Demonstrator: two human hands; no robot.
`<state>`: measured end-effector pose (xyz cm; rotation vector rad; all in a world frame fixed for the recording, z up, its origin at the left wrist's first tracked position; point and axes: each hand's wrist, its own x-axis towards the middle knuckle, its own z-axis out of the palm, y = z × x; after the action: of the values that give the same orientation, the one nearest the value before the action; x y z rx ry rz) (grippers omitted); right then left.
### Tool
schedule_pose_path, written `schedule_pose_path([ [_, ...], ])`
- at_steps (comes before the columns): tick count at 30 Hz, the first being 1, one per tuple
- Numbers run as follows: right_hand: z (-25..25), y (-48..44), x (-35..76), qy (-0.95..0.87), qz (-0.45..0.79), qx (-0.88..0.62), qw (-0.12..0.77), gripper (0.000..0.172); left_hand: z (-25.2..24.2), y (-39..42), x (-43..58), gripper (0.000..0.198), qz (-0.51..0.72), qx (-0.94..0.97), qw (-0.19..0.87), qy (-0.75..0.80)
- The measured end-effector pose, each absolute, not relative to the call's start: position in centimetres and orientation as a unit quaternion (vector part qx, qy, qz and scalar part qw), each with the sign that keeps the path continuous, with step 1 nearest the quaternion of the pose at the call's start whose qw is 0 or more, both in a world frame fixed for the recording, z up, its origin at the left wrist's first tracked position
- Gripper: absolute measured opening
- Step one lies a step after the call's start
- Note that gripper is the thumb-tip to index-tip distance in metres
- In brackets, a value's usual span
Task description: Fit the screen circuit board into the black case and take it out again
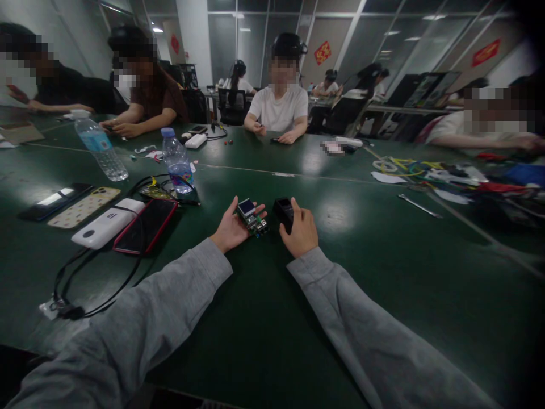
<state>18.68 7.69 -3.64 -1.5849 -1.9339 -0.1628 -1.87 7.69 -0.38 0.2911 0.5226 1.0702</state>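
Circuit board (254, 218) with a small screen lies on the upturned left hand (230, 230), fingers apart, over the tabletop (255, 318), in from its near edge; just beside, the right hand (304, 232) has thumb and fingers clamped on a black case (283, 210).

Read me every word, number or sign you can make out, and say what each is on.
"10": on the white power bank.
Too blurred to read: the labels on the blue-labelled bottle and blue-capped bottle, and the red signs in the background.
Too small to read: any print on the circuit board or black case.
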Motion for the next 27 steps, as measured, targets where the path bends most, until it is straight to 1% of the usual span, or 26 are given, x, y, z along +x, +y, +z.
schedule_pose_path([
  [2, -3.8, 7.8, 18.8, -0.737, -0.06, -0.596, 0.313, 0.07, -0.4, 7.7, -1.9, 0.062, 0.503, 0.137, 0.818, 0.245],
  [4, -4.0, 8.0, 19.0, -0.735, -0.052, -0.588, 0.334, 0.065, -0.4, 7.7, -1.8, 0.061, 0.503, 0.136, 0.818, 0.244],
  [8, -3.9, 8.2, 19.0, -0.708, -0.036, -0.564, 0.423, 0.059, -0.4, 7.7, -1.8, 0.06, 0.503, 0.133, 0.818, 0.247],
  [11, -3.2, 7.7, 18.5, -0.703, -0.035, -0.517, 0.488, 0.056, -0.5, 7.7, -1.8, 0.056, 0.501, 0.137, 0.819, 0.243],
  [14, -2.4, 6.5, 17.5, -0.715, -0.026, -0.463, 0.523, 0.055, -0.7, 7.8, -1.8, 0.054, 0.502, 0.142, 0.821, 0.231],
  [17, -2.0, 5.4, 16.1, -0.738, -0.005, -0.431, 0.519, 0.054, -1.0, 7.9, -1.8, 0.056, 0.487, 0.149, 0.832, 0.221],
  [21, -2.2, 4.8, 14.9, -0.773, 0.009, -0.4, 0.492, 0.055, -1.0, 7.9, -1.8, 0.058, 0.474, 0.161, 0.838, 0.219],
  [27, -2.5, 5.0, 14.6, -0.786, 0.013, -0.403, 0.469, 0.055, -0.5, 7.6, -1.7, 0.062, 0.471, 0.163, 0.838, 0.225],
])
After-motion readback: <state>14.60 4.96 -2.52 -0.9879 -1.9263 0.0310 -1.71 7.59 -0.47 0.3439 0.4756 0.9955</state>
